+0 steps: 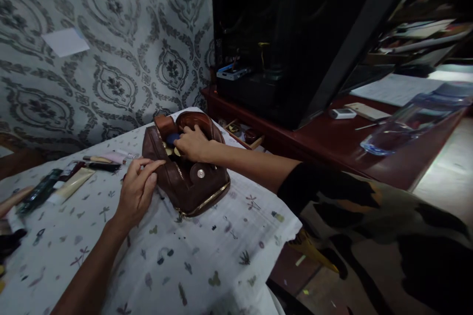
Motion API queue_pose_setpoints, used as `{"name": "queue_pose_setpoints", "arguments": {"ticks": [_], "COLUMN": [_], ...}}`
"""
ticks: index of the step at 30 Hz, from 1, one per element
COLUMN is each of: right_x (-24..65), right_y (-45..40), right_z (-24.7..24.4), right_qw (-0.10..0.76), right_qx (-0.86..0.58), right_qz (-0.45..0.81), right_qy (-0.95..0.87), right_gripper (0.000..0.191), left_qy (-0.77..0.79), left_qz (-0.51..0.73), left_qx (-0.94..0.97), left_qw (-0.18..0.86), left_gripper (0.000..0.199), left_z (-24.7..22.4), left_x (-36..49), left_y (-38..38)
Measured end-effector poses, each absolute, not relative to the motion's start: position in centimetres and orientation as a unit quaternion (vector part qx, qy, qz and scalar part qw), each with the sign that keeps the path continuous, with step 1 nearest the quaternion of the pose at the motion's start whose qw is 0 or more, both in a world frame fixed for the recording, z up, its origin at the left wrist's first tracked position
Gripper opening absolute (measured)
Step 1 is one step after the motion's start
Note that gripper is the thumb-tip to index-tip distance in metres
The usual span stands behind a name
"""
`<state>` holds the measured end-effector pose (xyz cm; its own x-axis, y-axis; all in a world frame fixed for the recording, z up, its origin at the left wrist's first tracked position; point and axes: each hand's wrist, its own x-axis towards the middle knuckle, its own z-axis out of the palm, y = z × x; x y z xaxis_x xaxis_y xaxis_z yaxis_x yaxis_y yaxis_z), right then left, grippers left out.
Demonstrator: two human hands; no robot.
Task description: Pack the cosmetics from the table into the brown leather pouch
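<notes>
A brown leather bag (173, 182) with gold zips lies unzipped on the white patterned cloth (207, 266). My right hand (194, 143) reaches into its opening, fingers bent beside a dark blue item (172, 139) and some yellowish items. Whether those fingertips grip anything is hidden. At the bag's left side, my left hand (138, 187) rests its extended fingertips on the leather, holding nothing visible.
Left of the bag lie a cream tube (74, 184), a dark green item (41, 191) and several slim cosmetics. Another person's hand (16, 201) shows at the left edge. A large black screen (281, 34) stands behind, beside a clear bottle (410, 120).
</notes>
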<state>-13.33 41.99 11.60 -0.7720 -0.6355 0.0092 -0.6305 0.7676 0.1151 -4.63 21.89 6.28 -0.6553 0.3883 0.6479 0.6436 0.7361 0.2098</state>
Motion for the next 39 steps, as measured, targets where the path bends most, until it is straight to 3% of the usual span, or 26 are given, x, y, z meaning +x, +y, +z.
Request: {"name": "queue_pose_setpoints", "arguments": {"ticks": [4, 8, 16, 25, 28, 31, 34, 35, 39], "right_x": [-12.5, -11.8, -12.4, -11.2, -10.7, -10.0, -8.6, -7.9, -4.1], "right_y": [42.6, 42.5, 42.5, 42.1, 41.7, 41.4, 41.5, 41.6, 41.6], "right_z": [12.5, 13.1, 12.7, 12.8, 13.2, 14.3, 15.4, 15.6, 14.9], "right_qw": [0.053, 0.015, -0.023, 0.004, 0.060, 0.053, -0.096, -0.108, -0.038], "right_qx": [0.285, 0.197, 0.194, 0.200, 0.209, 0.223, 0.257, 0.268, 0.290], "right_qz": [-0.010, 0.008, -0.009, -0.028, -0.026, 0.035, 0.139, 0.161, 0.213], "right_qy": [-0.957, -0.980, -0.981, -0.979, -0.976, -0.973, -0.951, -0.944, -0.932], "right_gripper": [0.039, 0.037, 0.039, 0.040, 0.037, 0.035, 0.048, 0.050, 0.039], "left_qy": [-0.889, -0.889, -0.883, -0.880, -0.884, -0.888, -0.889, -0.888, -0.883], "left_qz": [-0.221, -0.232, -0.258, -0.254, -0.248, -0.240, -0.247, -0.255, -0.276], "left_qx": [-0.283, -0.282, -0.278, -0.290, -0.286, -0.282, -0.286, -0.288, -0.302], "left_qw": [0.284, 0.278, 0.276, 0.276, 0.273, 0.271, 0.259, 0.254, 0.230], "left_gripper": [0.039, 0.040, 0.041, 0.041, 0.041, 0.040, 0.040, 0.040, 0.041], "left_z": [6.1, 6.0, 5.9, 6.1, 6.2, 6.3, 6.7, 6.9, 8.2], "left_x": [-4.6, -4.6, -4.6, -4.6, -4.6, -4.5, -4.4, -4.4, -4.7], "left_y": [21.8, 21.8, 21.9, 21.7, 21.8, 21.8, 21.7, 21.6, 21.4]}}
